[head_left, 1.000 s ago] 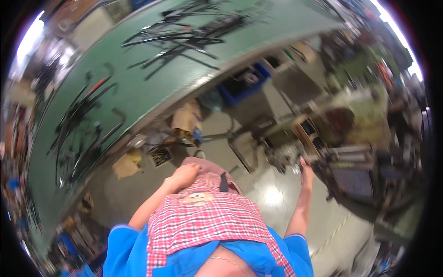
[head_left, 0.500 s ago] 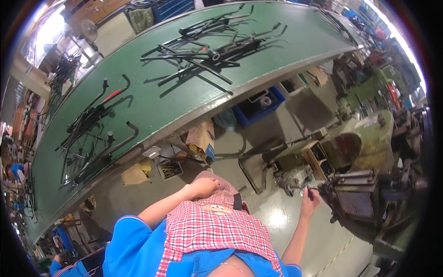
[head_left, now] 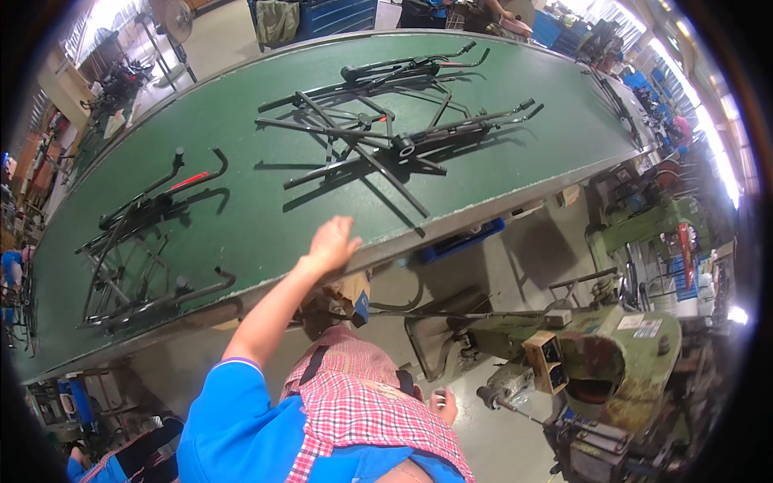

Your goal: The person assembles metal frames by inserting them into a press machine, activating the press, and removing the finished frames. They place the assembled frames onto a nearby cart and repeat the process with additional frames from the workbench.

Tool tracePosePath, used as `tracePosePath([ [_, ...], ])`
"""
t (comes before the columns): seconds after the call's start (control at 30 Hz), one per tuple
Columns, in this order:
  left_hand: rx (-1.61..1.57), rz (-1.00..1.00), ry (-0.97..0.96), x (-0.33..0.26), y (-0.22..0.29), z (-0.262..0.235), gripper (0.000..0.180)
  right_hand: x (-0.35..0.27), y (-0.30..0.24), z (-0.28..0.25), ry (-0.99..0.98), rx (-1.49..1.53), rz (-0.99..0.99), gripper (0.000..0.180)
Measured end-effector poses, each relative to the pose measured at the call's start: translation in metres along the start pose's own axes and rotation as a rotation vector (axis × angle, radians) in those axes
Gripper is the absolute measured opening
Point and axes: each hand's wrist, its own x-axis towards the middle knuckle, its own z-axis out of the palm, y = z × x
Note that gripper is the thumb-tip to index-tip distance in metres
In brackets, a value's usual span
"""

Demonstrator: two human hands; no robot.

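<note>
My left hand (head_left: 332, 244) is over the near edge of the green table (head_left: 266, 233), its fingers loosely bent and apart, with nothing in them that I can see. Nearest to it lies a black tubular metal frame (head_left: 366, 157) with crossed legs and curved ends. Behind that frame rests a second similar black frame (head_left: 378, 76). My right hand (head_left: 443, 405) is low beside my checked apron (head_left: 386, 419), fingers curled. What it holds, if anything, is too small to make out.
More black tube frames (head_left: 153, 209) lie on the table's left side. A green machine (head_left: 636, 354) with a wooden box (head_left: 545, 361) stands at the right. Under the table are a blue crate (head_left: 463, 240) and a cardboard box (head_left: 353, 294). Another person (head_left: 121, 463) is at the lower left.
My left hand has moved from my apron forward over the table edge. The right hand has left the machine's handle and come back beside my body. The view has shifted toward the table.
</note>
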Motion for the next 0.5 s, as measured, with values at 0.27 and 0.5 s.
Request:
tracePosePath([
  [0.27, 0.378, -0.375, -0.247, 0.161, -0.11, -0.001, 0.041, 0.16, -0.143, 0.02, -0.158, -0.201, -0.409, 0.031],
  [0.5, 0.051, -0.031, -0.348, 0.111, -0.063, -0.039, 0.026, 0.276, -0.259, 0.041, -0.081, -0.254, -0.705, 0.026],
])
